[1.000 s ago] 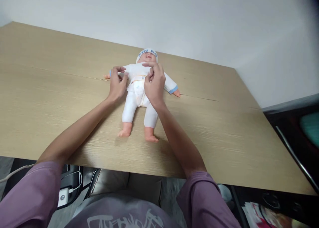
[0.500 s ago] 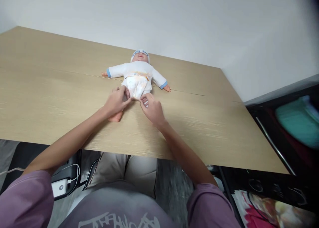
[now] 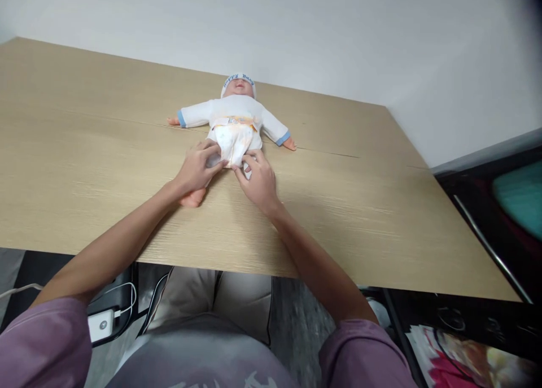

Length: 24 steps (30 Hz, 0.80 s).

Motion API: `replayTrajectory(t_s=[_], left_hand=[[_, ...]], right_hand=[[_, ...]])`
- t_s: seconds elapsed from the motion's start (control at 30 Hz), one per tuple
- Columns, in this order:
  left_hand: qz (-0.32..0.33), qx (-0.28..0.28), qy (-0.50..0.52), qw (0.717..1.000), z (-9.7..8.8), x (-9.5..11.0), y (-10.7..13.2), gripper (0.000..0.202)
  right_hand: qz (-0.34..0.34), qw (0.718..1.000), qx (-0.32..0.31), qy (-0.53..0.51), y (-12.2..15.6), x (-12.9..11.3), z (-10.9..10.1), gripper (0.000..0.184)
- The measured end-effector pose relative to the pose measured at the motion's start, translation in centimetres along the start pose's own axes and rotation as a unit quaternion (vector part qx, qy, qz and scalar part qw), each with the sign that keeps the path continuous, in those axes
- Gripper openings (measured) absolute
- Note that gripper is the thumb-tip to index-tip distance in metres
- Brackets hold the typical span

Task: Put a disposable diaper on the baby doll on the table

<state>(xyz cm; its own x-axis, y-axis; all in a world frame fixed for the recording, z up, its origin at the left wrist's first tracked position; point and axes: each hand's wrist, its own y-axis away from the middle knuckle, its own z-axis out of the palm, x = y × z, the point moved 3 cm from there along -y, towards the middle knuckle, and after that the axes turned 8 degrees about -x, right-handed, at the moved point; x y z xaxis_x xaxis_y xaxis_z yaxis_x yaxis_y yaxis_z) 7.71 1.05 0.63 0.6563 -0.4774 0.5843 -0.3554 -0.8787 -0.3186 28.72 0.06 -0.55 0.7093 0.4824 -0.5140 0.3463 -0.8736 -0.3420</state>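
A baby doll (image 3: 234,117) in a white suit and a white-and-blue cap lies on its back on the wooden table (image 3: 84,151), arms spread. A diaper with an orange band (image 3: 234,138) covers its hips. My left hand (image 3: 198,168) pinches the white fabric at the doll's left thigh, covering that leg; one bare foot (image 3: 190,198) shows below my wrist. My right hand (image 3: 257,179) pinches the fabric at the other thigh and hides that leg.
A white wall rises behind the table. To the right stands a dark unit with a metal rail (image 3: 491,247) and a teal object (image 3: 519,199). Below the table edge are a white charger with cables (image 3: 101,326) and printed papers (image 3: 457,360).
Both hands came down from the doll's chest to its hips and thighs, and now grip the fabric there. The view shifted slightly.
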Motion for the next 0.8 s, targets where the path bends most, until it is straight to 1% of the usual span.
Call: replayTrajectory(t_s=[0.1, 0.17, 0.23, 0.33, 0.43, 0.5, 0.6, 0.7, 0.8], left_hand=[[0.013, -0.006, 0.014, 1.0, -0.1, 0.1, 0.1, 0.024], [-0.003, -0.02, 0.013, 1.0, 0.1, -0.2, 0.1, 0.024], [-0.024, -0.022, 0.028, 0.999, 0.3, -0.7, 0.0, 0.025], [-0.043, 0.017, 0.12, 0.992, 0.8, -1.6, 0.0, 0.034], [-0.081, 0.062, 0.224, 0.969, 1.3, -2.4, -0.1, 0.051], [-0.116, 0.074, 0.252, 0.958, 1.4, -2.5, 0.0, 0.059], [-0.146, 0.069, 0.255, 0.954, 1.1, -2.0, 0.2, 0.063], [-0.155, 0.06, 0.237, 0.957, 0.6, -1.2, 0.5, 0.059], [-0.174, 0.056, 0.225, 0.957, 0.3, -1.0, 0.7, 0.06]], right_hand=[[-0.012, 1.0, -0.003, 0.003, -0.1, 0.1, 0.0, 0.011], [-0.008, 1.0, -0.013, 0.005, -0.3, 0.2, 0.2, 0.011], [0.007, 1.0, -0.017, -0.004, -0.4, 0.4, 0.4, 0.013], [0.043, 0.998, 0.005, -0.052, -0.5, 0.9, 0.5, 0.02], [0.074, 0.988, 0.056, -0.12, -0.3, 1.4, 0.1, 0.03], [0.083, 0.983, 0.085, -0.142, -0.1, 1.6, -0.2, 0.033], [0.086, 0.984, 0.097, -0.123, 0.2, 1.7, -0.6, 0.03], [0.087, 0.989, 0.082, -0.083, 0.2, 1.5, -0.6, 0.03], [0.08, 0.993, 0.06, -0.061, 0.2, 1.3, -0.5, 0.032]])
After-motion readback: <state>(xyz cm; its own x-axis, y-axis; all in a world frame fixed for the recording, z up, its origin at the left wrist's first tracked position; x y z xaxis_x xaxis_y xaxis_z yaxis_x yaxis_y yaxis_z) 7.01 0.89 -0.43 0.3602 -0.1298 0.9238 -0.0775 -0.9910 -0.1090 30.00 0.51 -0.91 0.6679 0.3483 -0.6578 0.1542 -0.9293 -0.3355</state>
